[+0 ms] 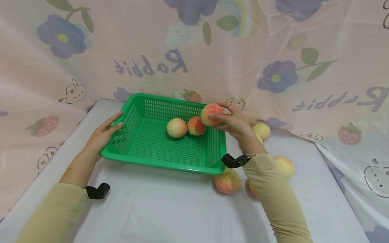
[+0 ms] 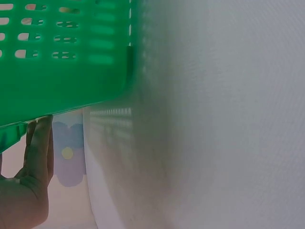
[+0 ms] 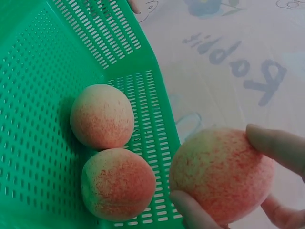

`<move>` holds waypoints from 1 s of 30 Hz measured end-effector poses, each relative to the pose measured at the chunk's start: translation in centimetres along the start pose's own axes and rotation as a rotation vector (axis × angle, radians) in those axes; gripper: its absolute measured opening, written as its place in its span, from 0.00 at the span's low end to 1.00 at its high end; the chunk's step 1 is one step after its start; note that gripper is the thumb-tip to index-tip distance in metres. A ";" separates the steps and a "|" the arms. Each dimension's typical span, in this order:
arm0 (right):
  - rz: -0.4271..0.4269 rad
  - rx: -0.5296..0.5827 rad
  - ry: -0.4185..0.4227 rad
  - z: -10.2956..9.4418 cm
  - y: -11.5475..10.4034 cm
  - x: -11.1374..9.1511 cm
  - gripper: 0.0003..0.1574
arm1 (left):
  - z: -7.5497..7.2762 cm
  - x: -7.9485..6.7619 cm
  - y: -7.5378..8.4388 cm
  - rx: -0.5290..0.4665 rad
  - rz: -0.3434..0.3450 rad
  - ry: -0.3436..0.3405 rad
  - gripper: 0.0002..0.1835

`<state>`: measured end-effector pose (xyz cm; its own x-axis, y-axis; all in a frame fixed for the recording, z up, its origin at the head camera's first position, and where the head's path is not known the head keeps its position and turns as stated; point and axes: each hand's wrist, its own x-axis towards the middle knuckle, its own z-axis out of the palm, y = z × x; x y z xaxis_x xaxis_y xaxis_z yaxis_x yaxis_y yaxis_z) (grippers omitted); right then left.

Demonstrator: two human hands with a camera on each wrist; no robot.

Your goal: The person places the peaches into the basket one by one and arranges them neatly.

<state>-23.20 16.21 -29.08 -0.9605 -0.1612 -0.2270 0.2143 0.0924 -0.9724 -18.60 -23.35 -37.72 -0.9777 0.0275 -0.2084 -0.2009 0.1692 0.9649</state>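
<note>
Fingers (image 3: 280, 144) of the right hand (image 1: 236, 122), parted and curved round one peach (image 1: 209, 110), hold it near the back right corner of the green basket (image 1: 164, 165), whose left rim the left hand (image 1: 102, 135) grips; placement should be low and gentle, avoiding the two peaches (image 1: 177, 128) inside.

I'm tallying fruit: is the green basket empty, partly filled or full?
Partly filled: two peaches lie inside the basket, with much of its floor bare.

Head above; wrists near (basket (image 1: 152, 145) shared).
</note>
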 end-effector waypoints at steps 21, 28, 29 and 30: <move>0.110 -0.179 -0.206 2.9 0.9 0.8 0.41 | -0.1 0.2 0.1 -0.001 -0.006 -0.018 0.32; 0.163 -0.222 -0.265 3.5 1.8 1.2 0.40 | 0.0 -0.1 0.2 -0.006 -0.013 -0.014 0.32; 0.166 -0.230 -0.272 3.6 2.0 1.3 0.40 | -0.1 -0.1 0.2 -0.010 -0.013 -0.014 0.32; 0.171 -0.237 -0.280 3.8 2.0 1.4 0.40 | -0.1 -0.1 0.2 -0.013 -0.013 -0.013 0.32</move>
<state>-23.42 12.44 -31.59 -0.8220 -0.3822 -0.4222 0.2885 0.3598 -0.8873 -18.51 -23.42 -37.47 -0.9741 0.0379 -0.2231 -0.2147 0.1567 0.9640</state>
